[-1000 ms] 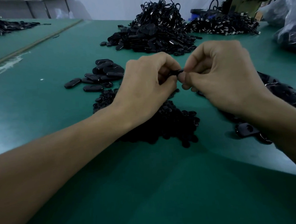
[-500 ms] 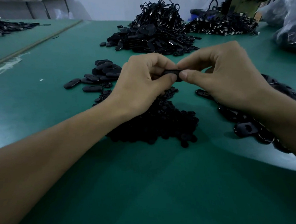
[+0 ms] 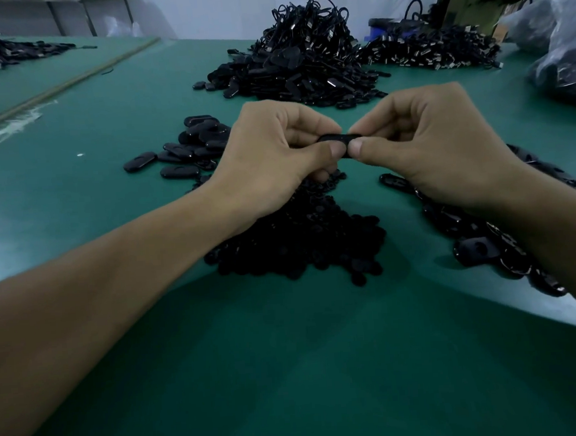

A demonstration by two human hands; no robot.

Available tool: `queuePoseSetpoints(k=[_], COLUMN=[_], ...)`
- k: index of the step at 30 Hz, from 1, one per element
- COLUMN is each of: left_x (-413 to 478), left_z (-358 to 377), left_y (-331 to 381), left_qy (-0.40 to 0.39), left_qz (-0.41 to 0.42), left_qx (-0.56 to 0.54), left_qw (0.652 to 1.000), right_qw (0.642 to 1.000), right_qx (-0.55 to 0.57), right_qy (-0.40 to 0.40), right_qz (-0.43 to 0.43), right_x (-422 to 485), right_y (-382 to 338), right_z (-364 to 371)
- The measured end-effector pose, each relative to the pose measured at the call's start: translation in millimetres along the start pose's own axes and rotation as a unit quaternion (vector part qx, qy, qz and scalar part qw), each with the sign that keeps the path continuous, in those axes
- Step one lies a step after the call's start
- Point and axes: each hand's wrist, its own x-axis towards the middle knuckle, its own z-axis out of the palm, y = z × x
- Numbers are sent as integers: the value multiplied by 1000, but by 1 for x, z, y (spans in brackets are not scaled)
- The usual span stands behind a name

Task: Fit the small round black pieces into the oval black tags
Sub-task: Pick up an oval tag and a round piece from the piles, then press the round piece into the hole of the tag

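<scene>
Left hand (image 3: 275, 151) and right hand (image 3: 437, 141), fingers curled, are pinching one oval black plastic tag (image 3: 339, 138) above the heap of small round black pieces (image 3: 301, 240); advising even, level thumb pressure.

Green table (image 3: 289, 369), cable heap (image 3: 431, 52), plastic bags (image 3: 566, 56)
</scene>
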Motion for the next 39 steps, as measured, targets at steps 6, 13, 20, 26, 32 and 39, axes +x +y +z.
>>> queuePoseSetpoints(k=[6,13,20,26,32,39], left_x=[-1,4,21,27,26,22], left_z=[0,-5,-40,-67,-72,-71], left_y=[1,-3,-29,-44,-47,-46], left_qy=[-7,-1,151,212,193,203], left_qz=[25,53,2,-58,-72,-105], left_qx=[37,75,135,259,334,351], left_qw=[999,996,979,941,920,908], right_qw=[1000,1000,958,923,922,959], right_qx=[-15,-10,-279,-346,-369,-281], right_qy=[8,-10,-59,-162,-108,-32], right_qz=[12,-20,-6,48,46,33], right_x=[1,0,9,10,11,9], right_y=[-2,-2,22,30,26,25], right_z=[1,0,-21,-27,-22,-26])
